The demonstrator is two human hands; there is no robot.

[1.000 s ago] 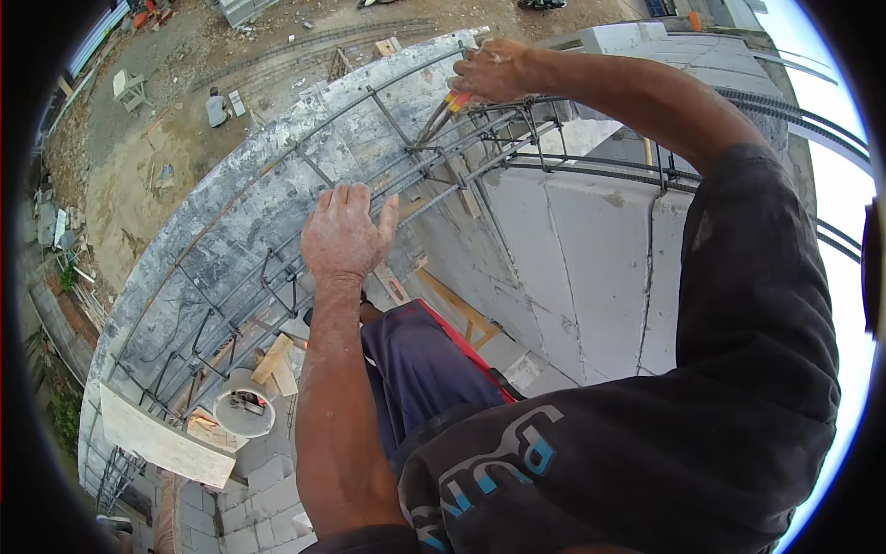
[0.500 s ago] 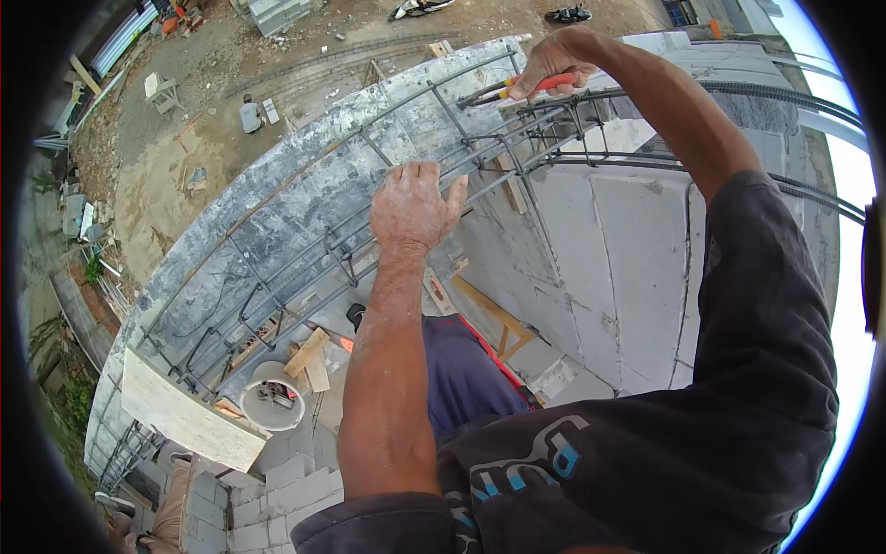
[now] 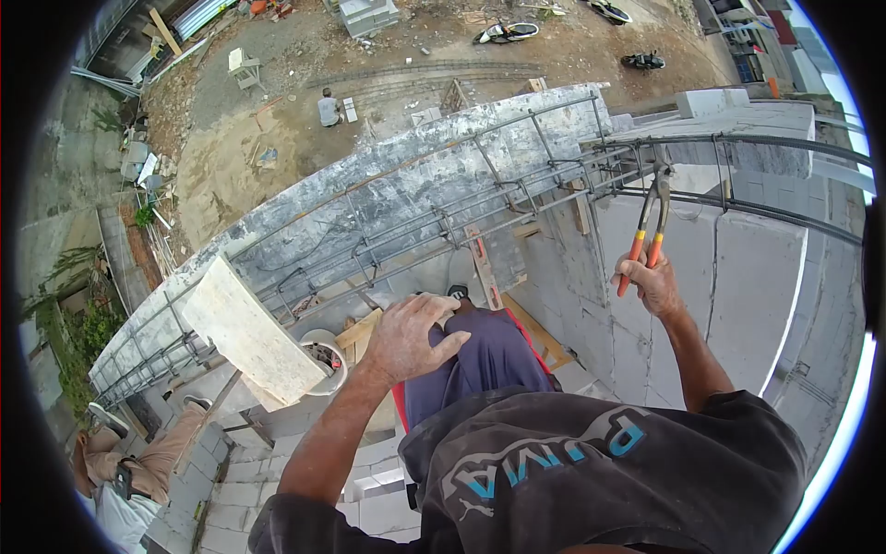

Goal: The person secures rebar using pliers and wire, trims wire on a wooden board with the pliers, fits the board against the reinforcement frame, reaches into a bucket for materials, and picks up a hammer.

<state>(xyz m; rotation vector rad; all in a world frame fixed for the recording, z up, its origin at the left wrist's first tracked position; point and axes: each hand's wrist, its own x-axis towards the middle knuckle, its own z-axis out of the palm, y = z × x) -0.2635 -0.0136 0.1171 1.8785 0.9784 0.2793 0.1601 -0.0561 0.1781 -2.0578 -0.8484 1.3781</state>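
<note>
My right hand point(image 3: 652, 283) grips red-and-yellow handled pliers point(image 3: 652, 220), whose metal jaws point up at the bars near the right end of the rebar cage point(image 3: 517, 196). Whether the jaws touch a bar is too small to tell. My left hand point(image 3: 415, 338) is over my lap with its fingers apart, holding nothing, below the cage. The cage runs along a curved grey formwork panel point(image 3: 406, 171). A level-like tool with red marks point(image 3: 484, 268) leans below the bars.
A pale board point(image 3: 249, 328) lies across the left part of the cage, beside a bucket point(image 3: 340, 377). A block wall point(image 3: 692, 268) stands at right. Another person point(image 3: 138, 462) is at lower left, and one more point(image 3: 329, 108) sits on the ground far below, near parked motorbikes point(image 3: 506, 33).
The view has shifted. My right hand has come down and toward me, and the pliers now point upward instead of left. My left hand has moved back from the bars toward my lap.
</note>
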